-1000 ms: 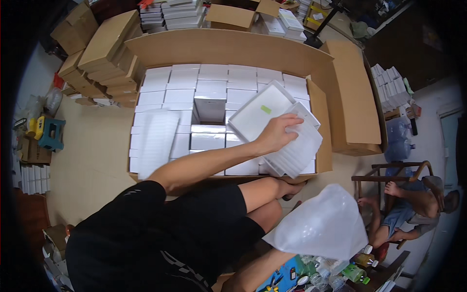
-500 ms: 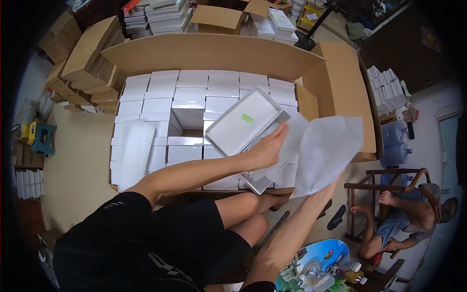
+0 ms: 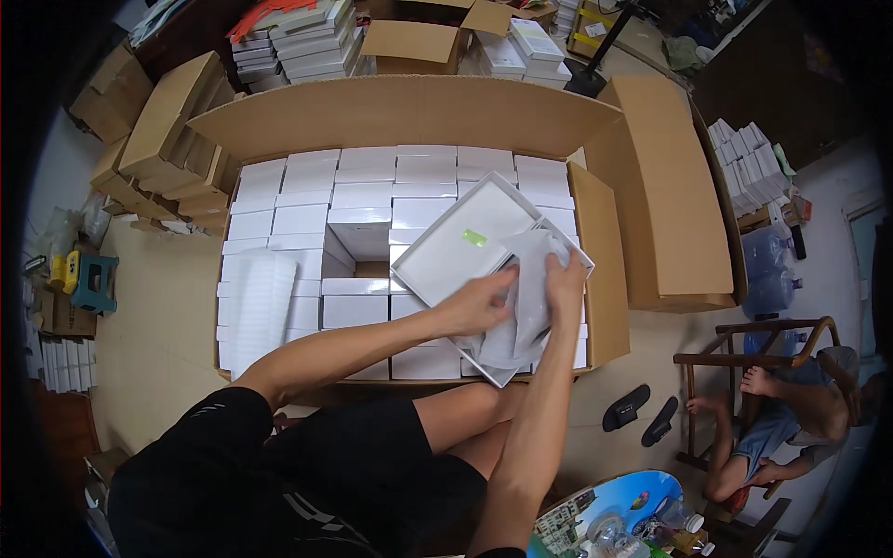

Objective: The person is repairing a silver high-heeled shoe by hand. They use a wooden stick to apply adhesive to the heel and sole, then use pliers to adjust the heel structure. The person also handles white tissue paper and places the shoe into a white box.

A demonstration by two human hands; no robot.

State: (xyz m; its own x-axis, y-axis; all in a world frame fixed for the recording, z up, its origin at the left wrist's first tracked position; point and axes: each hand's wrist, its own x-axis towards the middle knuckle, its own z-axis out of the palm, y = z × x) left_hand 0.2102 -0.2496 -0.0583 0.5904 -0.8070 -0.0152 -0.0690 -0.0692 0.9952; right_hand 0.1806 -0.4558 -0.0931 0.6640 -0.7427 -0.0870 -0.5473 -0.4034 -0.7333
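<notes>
A translucent white plastic bag (image 3: 532, 293) lies folded over the tray of an open white box (image 3: 502, 376), whose corner shows at the front. My left hand (image 3: 476, 302) closes its curled fingers at the bag's left edge. On the other side my right hand (image 3: 564, 284) grips the bag with bent fingers. What lies inside the bag, if anything, cannot be made out. Beside the tray rests a white box lid (image 3: 460, 232), inner face up, with a small green sticker (image 3: 473, 237). Both sit on rows of closed white boxes (image 3: 366, 195) packed in a large carton (image 3: 409, 107).
White foam sleeves (image 3: 261, 302) lie on the boxes at left, near a gap (image 3: 363, 251) in the rows. Folded cartons (image 3: 172, 116) lean at far left. A person (image 3: 781, 418) sits on a wooden chair at right. Bottles (image 3: 679, 521) stand on a blue table (image 3: 642, 488) below.
The bag, held up at the right before, has come down left onto the box tray. My right hand moved up and left with it; my left hand shifted slightly left.
</notes>
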